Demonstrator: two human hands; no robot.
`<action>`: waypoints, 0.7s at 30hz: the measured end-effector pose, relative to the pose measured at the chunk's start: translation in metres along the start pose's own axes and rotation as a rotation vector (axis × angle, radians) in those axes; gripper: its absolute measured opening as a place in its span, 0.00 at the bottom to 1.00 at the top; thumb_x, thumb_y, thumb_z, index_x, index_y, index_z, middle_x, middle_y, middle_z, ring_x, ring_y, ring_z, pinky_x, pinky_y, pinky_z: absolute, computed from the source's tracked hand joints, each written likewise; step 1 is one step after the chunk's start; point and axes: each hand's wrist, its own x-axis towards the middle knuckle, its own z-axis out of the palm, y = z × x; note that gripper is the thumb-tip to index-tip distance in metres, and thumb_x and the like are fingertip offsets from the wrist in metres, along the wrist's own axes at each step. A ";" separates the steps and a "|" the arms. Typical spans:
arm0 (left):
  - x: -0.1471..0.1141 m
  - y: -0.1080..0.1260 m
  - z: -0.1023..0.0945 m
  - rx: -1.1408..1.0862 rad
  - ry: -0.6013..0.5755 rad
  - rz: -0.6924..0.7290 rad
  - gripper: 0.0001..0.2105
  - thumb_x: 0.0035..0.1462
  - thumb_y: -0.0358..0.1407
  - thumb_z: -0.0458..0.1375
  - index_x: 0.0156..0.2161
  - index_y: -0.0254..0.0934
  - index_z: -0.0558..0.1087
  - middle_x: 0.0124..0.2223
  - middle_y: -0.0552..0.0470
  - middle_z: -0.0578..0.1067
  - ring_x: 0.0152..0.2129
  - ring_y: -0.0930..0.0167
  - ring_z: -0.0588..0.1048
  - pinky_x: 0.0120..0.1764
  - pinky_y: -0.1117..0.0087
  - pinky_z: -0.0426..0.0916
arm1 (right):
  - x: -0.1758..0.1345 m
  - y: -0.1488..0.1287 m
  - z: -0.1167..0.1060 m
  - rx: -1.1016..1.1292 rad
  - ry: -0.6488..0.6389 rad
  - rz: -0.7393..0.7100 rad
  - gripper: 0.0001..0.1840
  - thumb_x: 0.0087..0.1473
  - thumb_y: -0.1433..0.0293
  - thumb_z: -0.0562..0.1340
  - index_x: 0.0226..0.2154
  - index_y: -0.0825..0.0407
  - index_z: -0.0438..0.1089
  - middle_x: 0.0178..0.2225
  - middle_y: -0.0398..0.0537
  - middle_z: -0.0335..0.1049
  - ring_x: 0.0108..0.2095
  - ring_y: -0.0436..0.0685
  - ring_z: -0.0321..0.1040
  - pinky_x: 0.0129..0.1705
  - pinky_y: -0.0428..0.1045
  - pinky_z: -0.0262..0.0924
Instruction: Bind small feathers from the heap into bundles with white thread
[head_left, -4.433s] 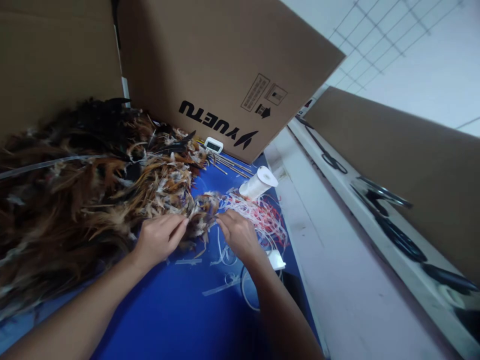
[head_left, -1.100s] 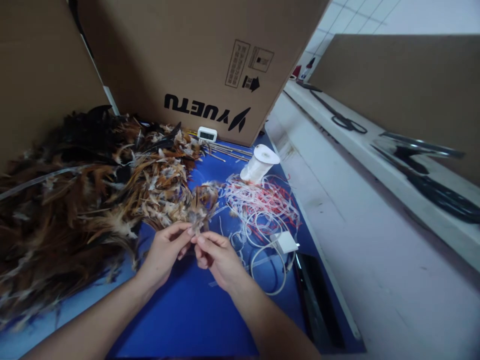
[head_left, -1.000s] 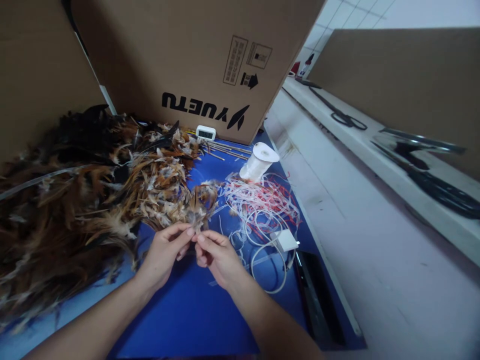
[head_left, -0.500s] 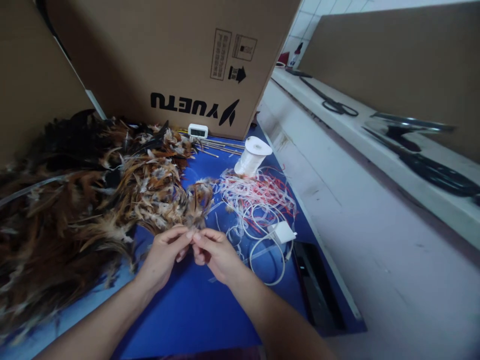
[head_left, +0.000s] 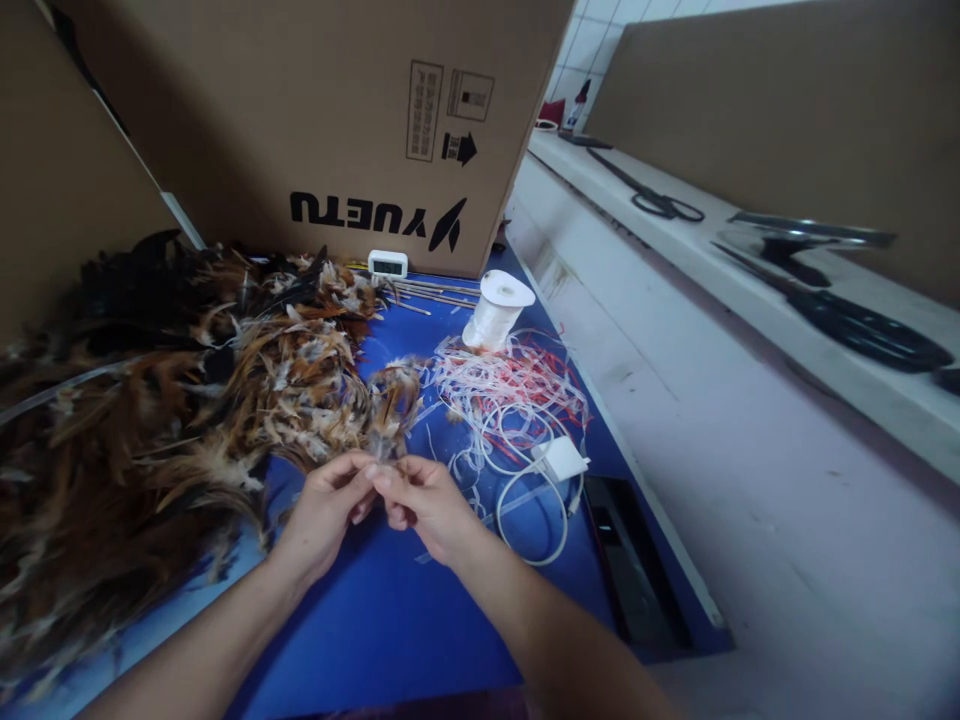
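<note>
A small bunch of brown and grey feathers (head_left: 393, 400) points away from me, its near end pinched between my fingertips. My left hand (head_left: 328, 508) is closed on that end, thumb and forefinger together. Beside it my right hand (head_left: 426, 505) is closed too, its thumb tip touching the left one at the same spot. The quill ends are hidden by the fingers. Left of my hands lies a large heap of brown, black and cream feathers (head_left: 300, 380).
On the blue tabletop (head_left: 375, 640), white and red plastic strips (head_left: 517, 385) lie tangled by a white spool (head_left: 496, 308). A charger (head_left: 560, 458) with cable and a dark phone-like slab (head_left: 637, 560) are at right. Cardboard boxes (head_left: 247, 120) stand behind; scissors (head_left: 664, 203) rest on a ledge.
The view has shifted slightly, so the surroundings sit a little further left. My right thumb has slid a bit leftward over the pinched end; both hands stay on the feathers.
</note>
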 end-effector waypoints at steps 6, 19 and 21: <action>0.002 -0.005 -0.004 0.291 0.105 0.156 0.13 0.53 0.44 0.61 0.31 0.35 0.73 0.18 0.58 0.66 0.15 0.77 0.62 0.19 0.77 0.57 | -0.002 0.000 0.002 -0.268 0.168 -0.263 0.17 0.40 0.63 0.72 0.33 0.51 0.68 0.21 0.36 0.65 0.20 0.46 0.57 0.24 0.44 0.55; -0.002 0.001 -0.007 0.430 -0.030 0.082 0.17 0.55 0.48 0.58 0.28 0.34 0.72 0.16 0.57 0.66 0.13 0.78 0.59 0.17 0.77 0.53 | -0.003 -0.005 -0.004 -0.474 0.164 -0.478 0.12 0.48 0.64 0.68 0.20 0.53 0.71 0.22 0.40 0.62 0.23 0.47 0.56 0.26 0.45 0.51; -0.003 0.003 -0.007 0.422 -0.047 0.051 0.17 0.55 0.49 0.59 0.27 0.34 0.71 0.16 0.57 0.65 0.13 0.78 0.59 0.17 0.77 0.53 | -0.003 -0.005 -0.007 -0.478 0.159 -0.461 0.13 0.48 0.62 0.68 0.20 0.53 0.71 0.22 0.40 0.62 0.23 0.48 0.55 0.26 0.45 0.51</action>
